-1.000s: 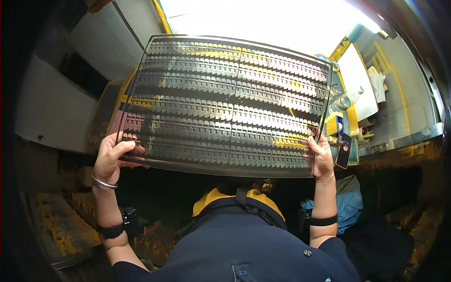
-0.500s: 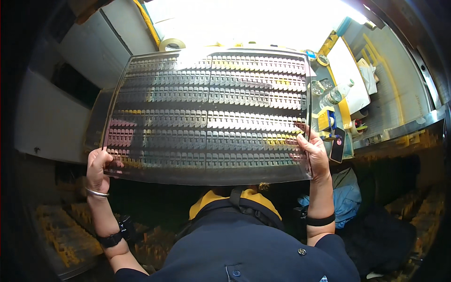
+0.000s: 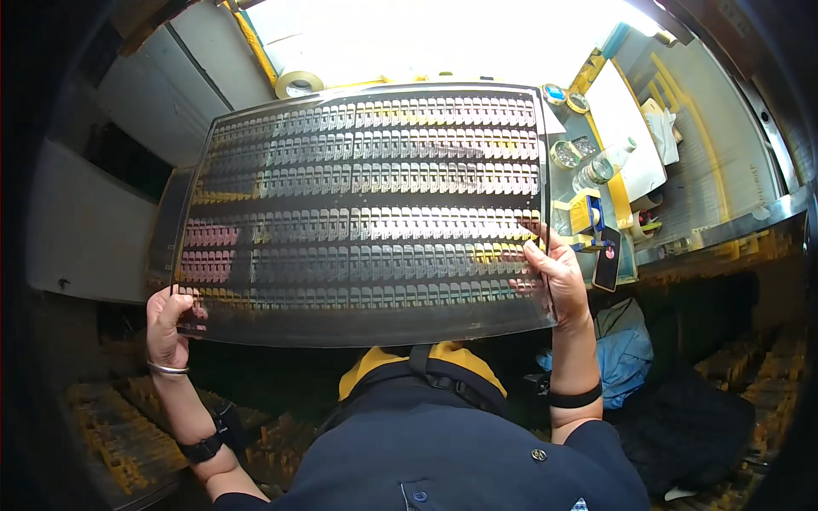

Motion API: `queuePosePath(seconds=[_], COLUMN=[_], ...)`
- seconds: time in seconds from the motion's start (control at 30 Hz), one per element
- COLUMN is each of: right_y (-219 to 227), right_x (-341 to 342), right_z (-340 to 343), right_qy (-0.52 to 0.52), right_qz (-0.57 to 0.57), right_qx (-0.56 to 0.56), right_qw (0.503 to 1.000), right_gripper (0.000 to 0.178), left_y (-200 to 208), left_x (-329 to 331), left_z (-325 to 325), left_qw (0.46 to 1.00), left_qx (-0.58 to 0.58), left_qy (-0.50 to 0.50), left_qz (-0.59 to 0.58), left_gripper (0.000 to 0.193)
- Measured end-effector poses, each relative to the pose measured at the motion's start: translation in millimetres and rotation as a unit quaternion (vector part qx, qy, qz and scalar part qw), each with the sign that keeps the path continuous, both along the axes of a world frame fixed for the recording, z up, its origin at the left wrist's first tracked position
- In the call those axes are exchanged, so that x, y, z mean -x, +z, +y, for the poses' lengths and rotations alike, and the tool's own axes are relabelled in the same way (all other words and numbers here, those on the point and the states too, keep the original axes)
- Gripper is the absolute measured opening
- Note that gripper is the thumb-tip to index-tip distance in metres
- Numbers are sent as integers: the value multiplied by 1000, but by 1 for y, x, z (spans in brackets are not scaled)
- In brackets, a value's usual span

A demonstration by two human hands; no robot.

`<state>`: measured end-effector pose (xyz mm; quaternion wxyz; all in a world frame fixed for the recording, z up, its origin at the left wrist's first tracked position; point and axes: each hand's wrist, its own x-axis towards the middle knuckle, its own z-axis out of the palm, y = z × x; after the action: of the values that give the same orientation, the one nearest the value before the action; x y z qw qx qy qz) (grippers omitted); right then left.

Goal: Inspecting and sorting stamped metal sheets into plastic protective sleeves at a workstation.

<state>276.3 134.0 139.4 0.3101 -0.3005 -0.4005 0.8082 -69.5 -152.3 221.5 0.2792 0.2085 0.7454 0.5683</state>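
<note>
At left, the bare left hand (image 3: 166,324) pinches the near corner, thumb on top, fingers curled under. Between the hands, in front of the person's waist, spans the large, dark, glossy, see-through rectangular sheet (image 3: 366,200) with rows of small pale, pink and yellow shapes. It looks light, fairly stiff, smooth enough to slip and easily scratched or creased; opposite edges seem the best hold. The bare right hand (image 3: 558,277) grips the right edge, thumb above, fingers showing through from beneath. Farther right stands the yellow-and-blue tape dispenser (image 3: 586,212).
</note>
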Motion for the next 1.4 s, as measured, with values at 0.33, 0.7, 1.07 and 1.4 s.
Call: queuePosePath(seconds=[0.33,0.7,1.07,1.4], right_y=[-18,16,21,-42], right_x=[-2,9,12,21], right_z=[-2,-24,-27,49], right_qy=[-11,-15,11,124], right_qz=[39,141,80,-17], right_qx=[-25,-8,8,-17], right_qw=[999,990,997,992], right_gripper=[34,35,38,43], left_y=[-17,6,9,-8], left_x=[-45,-172,-189,-55], left_z=[11,73,104,19], left_qw=[951,969,978,963], left_qx=[-256,-145,-77,-172], left_qy=[127,-99,12,195], left_qz=[-113,-174,-192,-66], left_gripper=[36,22,18,15])
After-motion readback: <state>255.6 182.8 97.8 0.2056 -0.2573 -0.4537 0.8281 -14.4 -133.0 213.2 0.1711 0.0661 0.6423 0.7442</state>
